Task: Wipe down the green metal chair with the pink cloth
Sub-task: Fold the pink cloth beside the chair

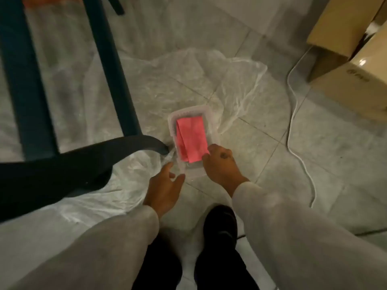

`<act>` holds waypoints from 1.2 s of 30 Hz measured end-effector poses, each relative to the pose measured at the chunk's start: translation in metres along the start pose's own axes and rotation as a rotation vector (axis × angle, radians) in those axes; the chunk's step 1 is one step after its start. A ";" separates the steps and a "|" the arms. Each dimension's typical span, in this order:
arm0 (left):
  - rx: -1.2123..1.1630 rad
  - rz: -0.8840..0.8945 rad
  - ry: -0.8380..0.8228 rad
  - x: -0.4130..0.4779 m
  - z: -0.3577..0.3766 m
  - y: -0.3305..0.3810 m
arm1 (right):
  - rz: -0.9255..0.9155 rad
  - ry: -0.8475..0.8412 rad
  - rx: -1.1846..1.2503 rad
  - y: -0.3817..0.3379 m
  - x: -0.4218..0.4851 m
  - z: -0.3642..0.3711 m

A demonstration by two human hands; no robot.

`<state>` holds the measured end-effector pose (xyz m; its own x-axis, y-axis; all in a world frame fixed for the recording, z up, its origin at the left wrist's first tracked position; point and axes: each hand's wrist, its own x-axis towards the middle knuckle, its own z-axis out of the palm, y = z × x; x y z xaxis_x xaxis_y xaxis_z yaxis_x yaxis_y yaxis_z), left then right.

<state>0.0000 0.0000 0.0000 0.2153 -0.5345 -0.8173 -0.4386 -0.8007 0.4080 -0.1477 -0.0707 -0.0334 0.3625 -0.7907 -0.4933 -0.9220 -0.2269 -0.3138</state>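
Down at our feet, a black shoe (219,222) stands on the tile floor (324,164), w/ both pale grey sleeves (104,237) reaching fwd on either side of it. Just past the shoe, our L hand (165,185) hovers low at the near-left corner of the clear plastic tray (214,126). Its fingers are spread and relaxed, gripping nothing. We can't tell whether the tips touch the rim. Our R hand (219,166) is at the tray's near-right edge, knuckles up, fingers curled & pinching the near corner of the pink cloth (191,139). The cloth lies folded, approx rectangular, inside the tray & fills most of it. The tray sits on a crumpled clear plastic sheet (230,80) spread over the floor.

Left of the tray, apart from the cloth, is the green metal chair (113,65). Two dark green bars run away from us, w/ a black curved part (62,164) across their near ends, its tip just beside the tray's left side. Far right are cardboard boxes (345,28), w/ a white cable (293,122) snaking along the floor beside them.
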 end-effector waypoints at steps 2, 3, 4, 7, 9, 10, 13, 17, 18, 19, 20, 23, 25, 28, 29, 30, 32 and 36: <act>-0.082 0.017 0.031 0.022 0.009 -0.009 | 0.090 0.004 0.031 0.001 0.018 0.020; -0.123 0.025 0.042 0.034 0.014 -0.014 | 0.129 -0.096 0.058 0.003 0.028 0.034; -0.159 0.007 0.041 0.042 0.015 -0.015 | 0.178 -0.167 0.109 0.001 0.038 0.037; -0.278 0.024 0.028 0.052 0.025 -0.018 | 0.317 -0.157 0.158 -0.001 0.052 0.056; -0.322 0.011 0.028 0.055 0.027 -0.019 | 0.383 -0.122 0.263 -0.006 0.059 0.065; -0.325 -0.011 0.027 0.057 0.028 -0.021 | 0.412 -0.117 0.301 -0.007 0.060 0.067; -0.335 -0.059 0.034 0.062 0.029 -0.022 | 0.494 -0.061 0.396 -0.009 0.063 0.070; -0.344 -0.092 -0.001 0.065 0.026 -0.019 | 0.561 -0.094 0.436 -0.007 0.069 0.067; -0.334 -0.100 -0.012 0.066 0.025 -0.019 | 0.557 -0.104 0.439 -0.005 0.072 0.064; -0.327 -0.115 -0.023 0.066 0.023 -0.017 | 0.549 -0.111 0.452 -0.004 0.072 0.059; -0.329 -0.129 -0.039 0.067 0.021 -0.017 | 0.530 -0.108 0.457 -0.005 0.072 0.055; -0.322 -0.175 -0.097 0.064 0.015 -0.010 | 0.442 -0.070 0.505 -0.008 0.065 0.032; -0.244 -0.212 -0.094 0.055 0.010 0.000 | 0.388 -0.046 0.549 -0.015 0.053 0.012; -0.040 -0.202 -0.024 0.032 -0.002 0.023 | 0.325 -0.044 0.549 -0.026 0.026 -0.019; -0.025 -0.180 -0.009 0.023 -0.007 0.031 | 0.319 -0.047 0.557 -0.030 0.016 -0.030; -0.035 -0.156 0.003 0.012 -0.014 0.041 | 0.314 -0.045 0.559 -0.033 0.004 -0.043; -0.061 -0.110 0.019 -0.014 -0.027 0.061 | 0.317 -0.041 0.573 -0.040 -0.019 -0.072; -0.059 -0.034 0.026 -0.064 -0.048 0.092 | 0.310 -0.014 0.666 -0.053 -0.058 -0.126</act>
<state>-0.0122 -0.0530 0.1093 0.2525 -0.5127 -0.8206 -0.3784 -0.8329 0.4040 -0.1366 -0.0845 0.1136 0.1049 -0.7540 -0.6485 -0.7057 0.4030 -0.5827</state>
